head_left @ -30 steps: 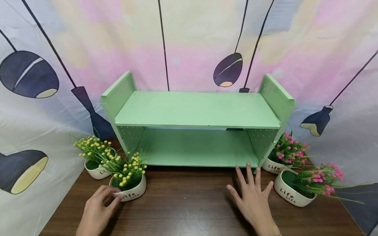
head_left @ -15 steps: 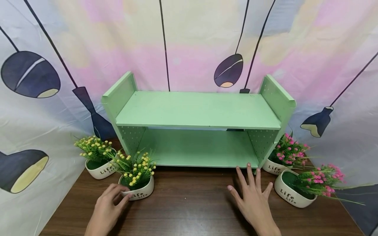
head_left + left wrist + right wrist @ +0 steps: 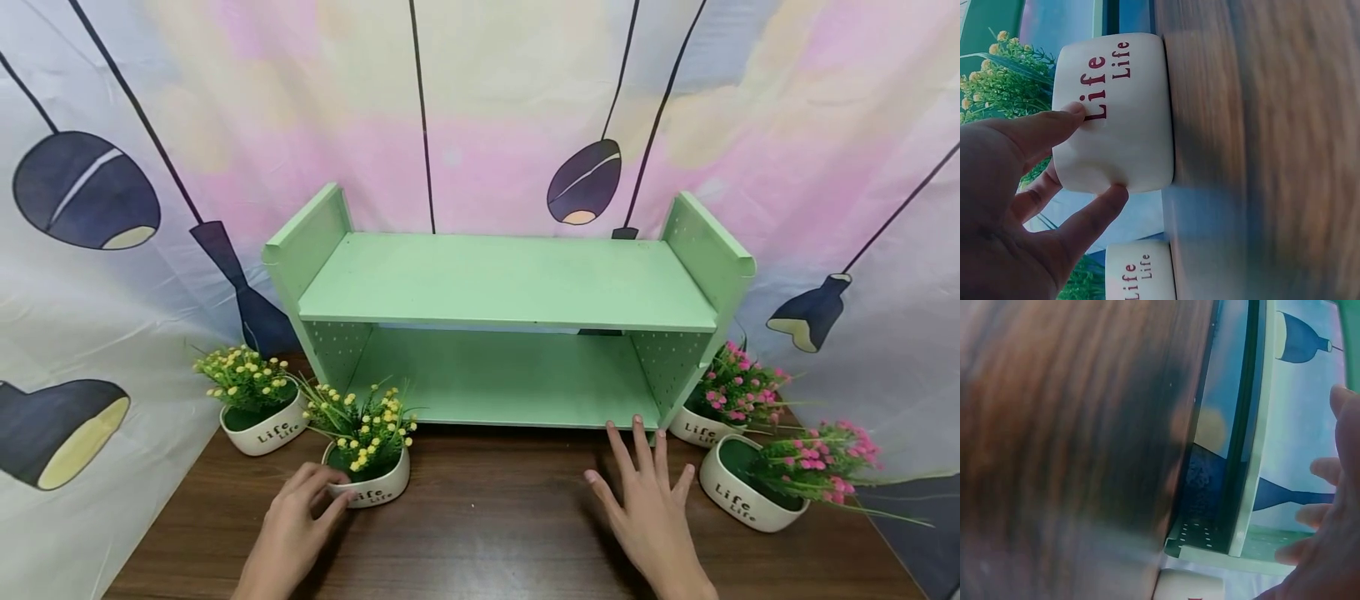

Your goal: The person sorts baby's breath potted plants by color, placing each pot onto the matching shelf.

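1. The left hand (image 3: 292, 517) is gripping the near-left end of a white pot (image 3: 392, 485), its thumb resting on the front beside the word "Life" and its other fingers curving against the end.
2. That pot is sitting on the brown table (image 3: 480, 554), just in front of the left part of the green shelf (image 3: 510, 279), and is holding yellow flowers (image 3: 371, 433).
3. The right hand (image 3: 651, 508) is spreading its fingers wide and is holding nothing; it is hovering over the table near the shelf's front right corner. Whether its fingertips are touching the shelf, I cannot tell.
4. Another yellow-flowered pot (image 3: 262, 432) is standing left of the gripped one, slightly farther back.
5. Two pink-flowered pots are standing on the right: one (image 3: 701, 427) beside the shelf, the other (image 3: 750, 502) nearer the front.
6. A lamp-patterned cloth (image 3: 495, 108) is hanging behind everything.
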Demonstrator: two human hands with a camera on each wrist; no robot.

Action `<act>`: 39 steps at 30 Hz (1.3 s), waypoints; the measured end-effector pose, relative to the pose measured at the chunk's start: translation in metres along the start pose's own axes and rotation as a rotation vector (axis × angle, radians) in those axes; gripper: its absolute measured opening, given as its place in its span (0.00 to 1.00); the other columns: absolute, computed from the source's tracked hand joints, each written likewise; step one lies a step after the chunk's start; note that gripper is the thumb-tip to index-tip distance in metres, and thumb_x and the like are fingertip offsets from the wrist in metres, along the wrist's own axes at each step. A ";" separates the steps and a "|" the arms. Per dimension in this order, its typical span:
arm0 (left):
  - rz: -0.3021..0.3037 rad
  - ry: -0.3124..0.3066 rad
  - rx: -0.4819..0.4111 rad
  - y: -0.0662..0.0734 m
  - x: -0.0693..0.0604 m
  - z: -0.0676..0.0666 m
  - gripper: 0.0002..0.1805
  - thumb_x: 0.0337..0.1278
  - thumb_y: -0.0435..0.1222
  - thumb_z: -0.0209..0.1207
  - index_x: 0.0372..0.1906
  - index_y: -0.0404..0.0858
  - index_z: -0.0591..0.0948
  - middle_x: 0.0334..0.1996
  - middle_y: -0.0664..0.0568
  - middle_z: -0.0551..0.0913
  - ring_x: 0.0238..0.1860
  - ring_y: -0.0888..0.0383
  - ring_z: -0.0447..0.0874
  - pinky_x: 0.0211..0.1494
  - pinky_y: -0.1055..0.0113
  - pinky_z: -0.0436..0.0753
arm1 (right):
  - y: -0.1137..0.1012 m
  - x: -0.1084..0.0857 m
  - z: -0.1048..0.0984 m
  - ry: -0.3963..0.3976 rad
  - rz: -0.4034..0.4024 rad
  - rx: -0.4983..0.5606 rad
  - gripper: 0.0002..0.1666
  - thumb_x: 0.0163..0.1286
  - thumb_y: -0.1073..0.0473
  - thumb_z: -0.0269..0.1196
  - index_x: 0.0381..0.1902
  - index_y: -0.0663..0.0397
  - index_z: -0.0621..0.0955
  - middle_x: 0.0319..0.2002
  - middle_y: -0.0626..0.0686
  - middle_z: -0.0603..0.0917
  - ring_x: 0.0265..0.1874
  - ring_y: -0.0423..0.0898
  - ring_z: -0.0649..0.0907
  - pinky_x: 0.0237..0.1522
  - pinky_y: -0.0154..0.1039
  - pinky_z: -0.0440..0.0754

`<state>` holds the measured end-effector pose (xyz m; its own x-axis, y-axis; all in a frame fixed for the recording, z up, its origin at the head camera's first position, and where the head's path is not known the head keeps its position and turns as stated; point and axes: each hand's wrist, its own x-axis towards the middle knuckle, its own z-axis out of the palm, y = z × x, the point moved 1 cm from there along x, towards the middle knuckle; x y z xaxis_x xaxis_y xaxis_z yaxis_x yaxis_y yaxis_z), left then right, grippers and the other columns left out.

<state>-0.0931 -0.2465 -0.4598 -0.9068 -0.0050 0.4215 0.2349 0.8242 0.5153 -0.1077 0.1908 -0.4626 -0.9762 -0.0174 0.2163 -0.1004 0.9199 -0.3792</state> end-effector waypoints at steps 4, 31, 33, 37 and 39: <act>-0.014 -0.033 0.003 0.005 0.003 0.002 0.14 0.53 0.29 0.78 0.35 0.50 0.86 0.37 0.62 0.80 0.39 0.61 0.82 0.42 0.60 0.86 | -0.002 0.001 -0.007 0.071 -0.014 0.030 0.44 0.79 0.39 0.61 0.84 0.47 0.62 0.84 0.66 0.52 0.80 0.74 0.51 0.63 0.88 0.48; -0.017 -0.078 0.008 0.020 0.006 0.010 0.13 0.56 0.30 0.76 0.34 0.51 0.85 0.36 0.62 0.78 0.38 0.57 0.76 0.39 0.58 0.75 | 0.004 0.033 -0.116 0.782 -0.400 0.188 0.41 0.83 0.35 0.52 0.67 0.68 0.78 0.67 0.72 0.76 0.64 0.71 0.75 0.70 0.50 0.72; -0.030 -0.090 0.009 0.020 0.006 0.010 0.13 0.56 0.30 0.76 0.34 0.51 0.85 0.36 0.61 0.78 0.38 0.58 0.75 0.39 0.59 0.74 | 0.003 0.040 -0.126 0.785 -0.418 0.186 0.39 0.84 0.37 0.52 0.68 0.69 0.78 0.67 0.72 0.75 0.65 0.72 0.75 0.67 0.58 0.73; -0.033 -0.087 0.003 0.020 0.004 0.011 0.13 0.56 0.30 0.76 0.35 0.51 0.85 0.36 0.62 0.78 0.36 0.59 0.75 0.38 0.62 0.74 | 0.003 0.055 -0.144 0.779 -0.432 0.228 0.31 0.82 0.49 0.58 0.70 0.68 0.76 0.70 0.71 0.74 0.67 0.71 0.73 0.72 0.56 0.70; -0.033 -0.087 -0.002 0.020 0.003 0.012 0.12 0.57 0.31 0.76 0.35 0.52 0.86 0.36 0.63 0.78 0.37 0.59 0.75 0.38 0.61 0.75 | 0.004 0.063 -0.152 0.772 -0.424 0.259 0.28 0.79 0.58 0.62 0.71 0.66 0.75 0.72 0.69 0.73 0.70 0.70 0.72 0.73 0.59 0.69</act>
<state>-0.0959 -0.2234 -0.4574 -0.9410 0.0173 0.3381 0.2054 0.8232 0.5293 -0.1403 0.2526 -0.3137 -0.4580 0.0189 0.8888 -0.5516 0.7780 -0.3008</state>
